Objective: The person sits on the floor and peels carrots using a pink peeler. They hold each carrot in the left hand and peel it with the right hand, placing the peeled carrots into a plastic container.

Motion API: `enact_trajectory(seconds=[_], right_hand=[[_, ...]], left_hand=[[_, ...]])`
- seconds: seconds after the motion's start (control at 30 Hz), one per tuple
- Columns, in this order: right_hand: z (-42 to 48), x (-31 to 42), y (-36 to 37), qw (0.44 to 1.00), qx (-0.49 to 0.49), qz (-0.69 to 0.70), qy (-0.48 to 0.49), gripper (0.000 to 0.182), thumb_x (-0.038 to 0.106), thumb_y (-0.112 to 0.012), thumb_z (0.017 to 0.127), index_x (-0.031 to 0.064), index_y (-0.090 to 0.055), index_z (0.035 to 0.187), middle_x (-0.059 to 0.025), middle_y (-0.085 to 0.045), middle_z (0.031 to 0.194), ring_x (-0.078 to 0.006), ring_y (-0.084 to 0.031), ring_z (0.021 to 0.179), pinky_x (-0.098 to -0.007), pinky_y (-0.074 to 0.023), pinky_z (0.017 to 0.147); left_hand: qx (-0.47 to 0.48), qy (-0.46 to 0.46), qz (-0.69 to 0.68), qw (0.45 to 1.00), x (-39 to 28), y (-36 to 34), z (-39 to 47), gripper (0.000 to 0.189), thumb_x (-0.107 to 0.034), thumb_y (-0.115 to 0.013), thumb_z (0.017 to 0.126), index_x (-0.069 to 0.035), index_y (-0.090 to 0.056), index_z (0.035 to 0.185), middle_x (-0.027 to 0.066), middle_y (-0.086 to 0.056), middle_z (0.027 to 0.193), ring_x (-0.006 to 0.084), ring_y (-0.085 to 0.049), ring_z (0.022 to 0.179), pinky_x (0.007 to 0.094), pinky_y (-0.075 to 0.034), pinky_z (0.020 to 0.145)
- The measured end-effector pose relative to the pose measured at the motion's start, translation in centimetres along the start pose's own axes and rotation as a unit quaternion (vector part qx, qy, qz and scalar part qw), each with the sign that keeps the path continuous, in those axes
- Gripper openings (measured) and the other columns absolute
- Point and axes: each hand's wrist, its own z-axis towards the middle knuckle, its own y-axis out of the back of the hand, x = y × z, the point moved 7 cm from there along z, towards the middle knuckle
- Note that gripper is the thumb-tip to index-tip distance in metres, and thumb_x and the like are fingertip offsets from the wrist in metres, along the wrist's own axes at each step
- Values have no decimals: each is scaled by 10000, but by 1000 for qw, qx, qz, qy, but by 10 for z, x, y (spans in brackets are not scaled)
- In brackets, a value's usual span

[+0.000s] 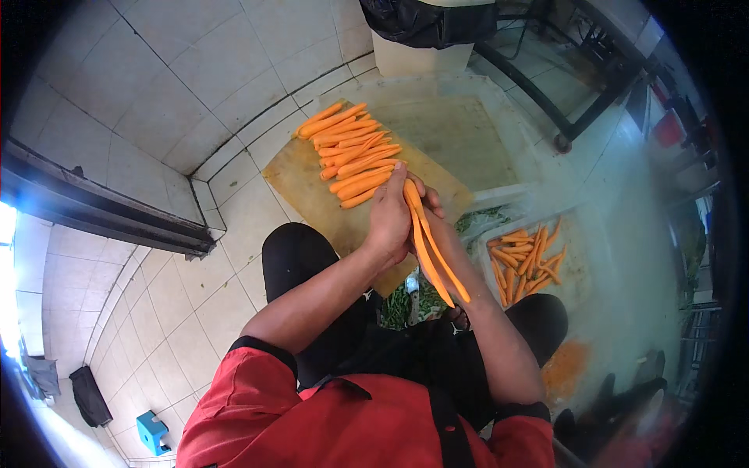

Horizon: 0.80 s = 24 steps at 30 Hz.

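My left hand (388, 217) and my right hand (432, 198) are pressed together over the near right part of a worn yellowish cutting board (292, 169). Between them they grip two long peeled carrots (430, 248), whose thin ends hang down toward me over my right forearm. How the fingers close behind the carrots is partly hidden. Just beyond my left thumb, a row of several peeled carrots (357, 146) lies side by side on the board. Below the board, near my feet, green leafy trimmings (397, 307) surround what looks like a knife (413, 286).
To my right, several more carrots (518, 263) lie in a pale shallow tray (576, 234). A translucent plastic bin (445, 134) stands beyond the board. Farther out are a bin with a black liner (433, 23), a black metal frame (526, 88) and a blue stool (153, 433).
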Motion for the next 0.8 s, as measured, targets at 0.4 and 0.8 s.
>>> enact_trajectory(seconds=[0.4,0.8], right_hand=[[10,8,17,907,15,-368,203,240,135,-527,982,37,-536,1201,-30,-522,978,-112,-541,929,-241,-463,759],[-25,41,9,991,45,66,-108,243,307,-509,1030,108,-496,891,17,-432,640,-40,-258,348,-207,-191,322]], left_hand=[[58,-8,52,997,14,-3,3,522,-445,-334,1057,-32,-534,810,221,-658,946,246,-606,800,369,-518,787],[125,-57,159,978,-8,-7,13,458,-423,-453,1038,1,-627,1054,82,-654,892,161,-642,810,299,-539,768]])
